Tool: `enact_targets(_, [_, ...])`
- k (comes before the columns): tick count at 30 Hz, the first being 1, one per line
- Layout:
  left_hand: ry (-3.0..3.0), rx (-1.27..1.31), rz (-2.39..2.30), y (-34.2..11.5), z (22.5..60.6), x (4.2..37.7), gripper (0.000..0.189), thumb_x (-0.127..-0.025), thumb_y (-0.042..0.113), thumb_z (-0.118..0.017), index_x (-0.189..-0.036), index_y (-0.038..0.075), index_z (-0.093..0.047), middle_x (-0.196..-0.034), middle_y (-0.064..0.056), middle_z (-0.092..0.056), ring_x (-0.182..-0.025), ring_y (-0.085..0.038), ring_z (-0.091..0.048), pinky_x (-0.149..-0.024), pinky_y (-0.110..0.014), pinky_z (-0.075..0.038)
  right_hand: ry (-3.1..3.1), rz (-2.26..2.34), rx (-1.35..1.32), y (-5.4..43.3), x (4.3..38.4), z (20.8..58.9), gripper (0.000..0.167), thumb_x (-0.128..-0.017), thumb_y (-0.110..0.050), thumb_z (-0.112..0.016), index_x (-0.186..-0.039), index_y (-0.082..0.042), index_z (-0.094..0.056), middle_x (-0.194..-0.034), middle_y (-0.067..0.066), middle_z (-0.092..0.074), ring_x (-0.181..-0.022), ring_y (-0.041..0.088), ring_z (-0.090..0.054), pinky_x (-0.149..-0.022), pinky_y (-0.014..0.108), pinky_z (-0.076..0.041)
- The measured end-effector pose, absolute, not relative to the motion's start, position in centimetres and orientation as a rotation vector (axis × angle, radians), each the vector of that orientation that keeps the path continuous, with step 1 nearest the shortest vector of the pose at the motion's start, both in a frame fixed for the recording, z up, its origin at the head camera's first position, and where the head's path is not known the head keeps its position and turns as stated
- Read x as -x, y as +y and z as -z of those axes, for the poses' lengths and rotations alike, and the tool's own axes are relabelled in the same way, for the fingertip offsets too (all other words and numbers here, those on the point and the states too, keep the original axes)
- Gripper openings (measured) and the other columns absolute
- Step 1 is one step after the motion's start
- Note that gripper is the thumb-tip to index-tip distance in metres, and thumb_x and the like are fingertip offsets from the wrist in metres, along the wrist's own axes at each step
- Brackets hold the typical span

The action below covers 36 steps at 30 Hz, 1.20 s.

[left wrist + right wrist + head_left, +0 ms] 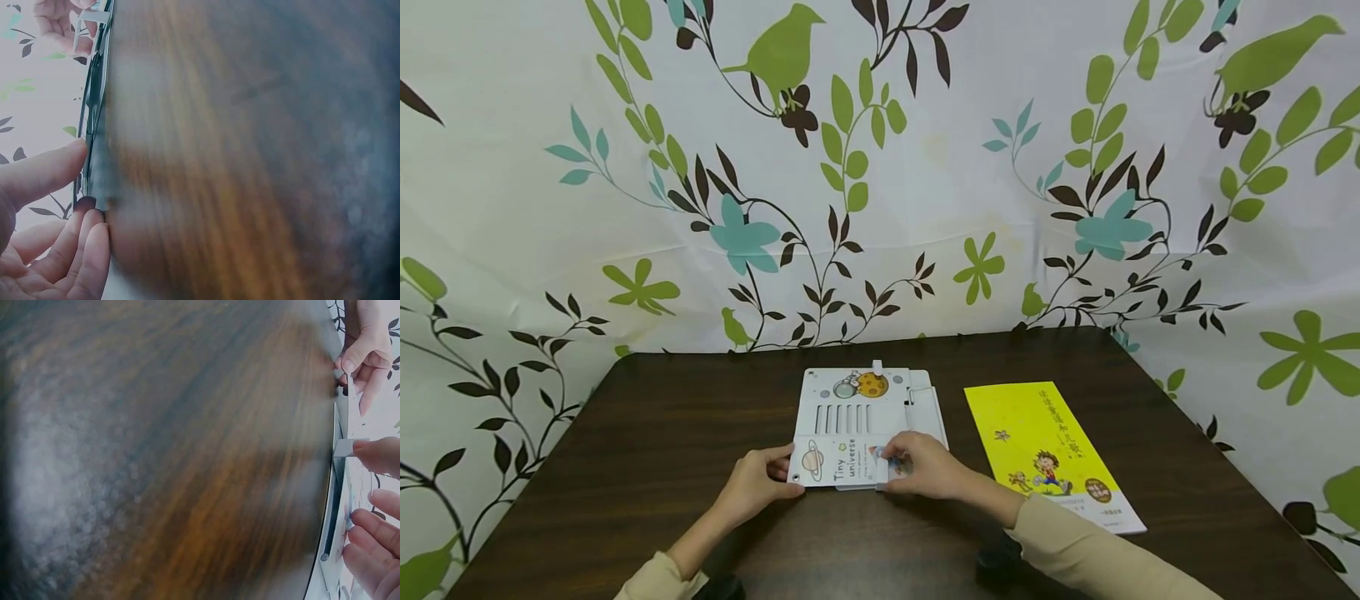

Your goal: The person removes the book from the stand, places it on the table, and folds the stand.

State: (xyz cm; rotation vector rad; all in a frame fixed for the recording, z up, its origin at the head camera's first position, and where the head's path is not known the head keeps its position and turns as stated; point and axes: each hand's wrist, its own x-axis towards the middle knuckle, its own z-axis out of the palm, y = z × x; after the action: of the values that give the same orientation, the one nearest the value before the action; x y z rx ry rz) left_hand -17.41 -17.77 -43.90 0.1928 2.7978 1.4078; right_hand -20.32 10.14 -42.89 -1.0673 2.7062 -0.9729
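A white folding book stand (887, 419) with space drawings and "Tiny universe" lettering lies on the dark table. At its near left corner, my left hand (751, 485) pinches the edge, thumb above and fingers below in the left wrist view. My right hand (931, 471) holds the near right part of the stand. Its thumb presses on a small white clip (344, 449) at the front edge, while its curled fingers lie over the printed front panel (862, 468). Another white tab (877, 367) sticks up at the far edge.
Right of the stand lies a yellow book (1015, 433) with a cartoon child on its cover, close to my right forearm. The brown wooden table (700, 408) reaches back to a patterned cloth (925, 183) of leaves and birds.
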Motion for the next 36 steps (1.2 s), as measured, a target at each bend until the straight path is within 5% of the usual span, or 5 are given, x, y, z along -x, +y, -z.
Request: enact_targets(36, [2.805, -0.179, -1.400, -17.67, 43.85, 17.36, 0.064, -0.058, 0.005, -0.082, -0.115, -0.011, -0.057, -0.078, -0.004, -0.063, -0.070, -0.013, -0.058, -0.056, -0.020, -0.045, 2.710, 0.962, 1.087, 9.58, 20.62, 42.38, 0.024, -0.071, -0.015, -0.076, -0.089, -0.003, -0.064, -0.083, 0.002, -0.064, -0.073, 0.014, -0.055, -0.070, 0.023, -0.049])
